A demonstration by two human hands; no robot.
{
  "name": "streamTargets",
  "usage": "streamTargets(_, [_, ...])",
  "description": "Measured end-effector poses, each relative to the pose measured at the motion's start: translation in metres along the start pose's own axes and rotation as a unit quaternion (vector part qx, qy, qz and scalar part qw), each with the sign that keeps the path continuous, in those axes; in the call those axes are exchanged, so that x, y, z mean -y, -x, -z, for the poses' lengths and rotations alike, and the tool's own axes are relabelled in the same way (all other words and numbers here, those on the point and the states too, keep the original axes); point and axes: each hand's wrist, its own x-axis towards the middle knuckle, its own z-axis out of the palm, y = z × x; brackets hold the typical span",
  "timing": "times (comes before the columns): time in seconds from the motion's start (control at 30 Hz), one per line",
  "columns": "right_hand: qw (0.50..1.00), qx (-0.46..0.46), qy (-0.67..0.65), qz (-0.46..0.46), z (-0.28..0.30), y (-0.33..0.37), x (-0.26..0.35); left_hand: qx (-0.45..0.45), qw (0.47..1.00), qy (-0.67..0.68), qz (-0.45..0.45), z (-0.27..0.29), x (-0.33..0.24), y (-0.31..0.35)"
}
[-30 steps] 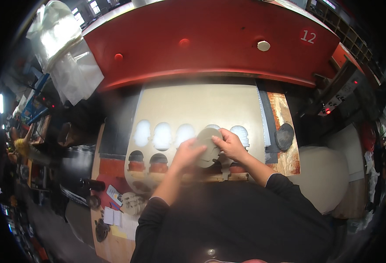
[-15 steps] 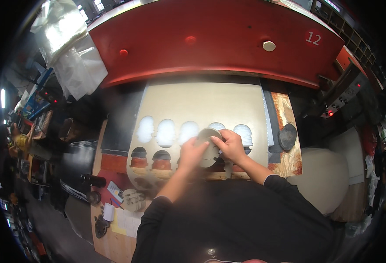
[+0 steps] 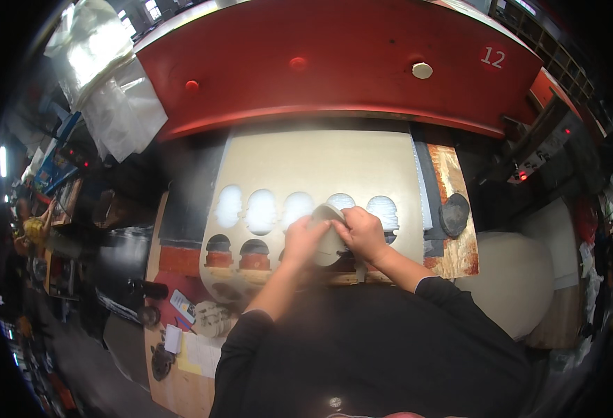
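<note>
Both my hands grip a rounded, grey-beige cut piece (image 3: 330, 251) above the near part of a large sheet of like colour. My left hand (image 3: 302, 240) is closed on its left side, and my right hand (image 3: 364, 234) pinches its upper right edge. The thumbs almost meet near the top, and the piece looks bent there. Whether it is one layer or several, I cannot tell. Under my hands lies the sheet (image 3: 313, 157), with rows of rounded cut-outs. White shows through the far row; dark and red surfaces show through the near one.
A wide red machine beam (image 3: 348, 76) spans the far side. Right of the sheet, a dark oval block (image 3: 454, 214) rests on a worn board. At lower left are a phone (image 3: 182, 306), stacked cut pieces (image 3: 213, 320) and papers. Clear plastic bags (image 3: 122, 104) hang at upper left.
My right hand has moved slightly in toward my left. The held piece has tilted and bent more, with less of its face showing. The whole view has shifted a little.
</note>
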Motion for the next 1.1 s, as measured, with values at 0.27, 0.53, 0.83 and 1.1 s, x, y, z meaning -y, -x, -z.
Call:
streamTargets(0.27, [0.995, -0.041, 0.021, 0.085, -0.008, 0.004, 0.008, -0.087, 0.963, -0.244, -0.075, -0.002, 0.006, -0.003])
streamTargets(0.53, [0.996, 0.031, -0.085, 0.012, -0.009, -0.004, 0.006, -0.117, 0.972, -0.202, -0.037, -0.003, -0.005, 0.002])
streamTargets(0.83, [0.728, 0.305, -0.491, -0.369, 0.001, -0.036, -0.03, -0.015, 0.995, -0.032, -0.094, 0.014, 0.003, -0.008])
streamTargets(1.1, [0.744, 0.348, -0.471, -0.321, 0.008, -0.043, -0.025, -0.003, 0.983, -0.104, -0.154, 0.013, -0.004, -0.007])
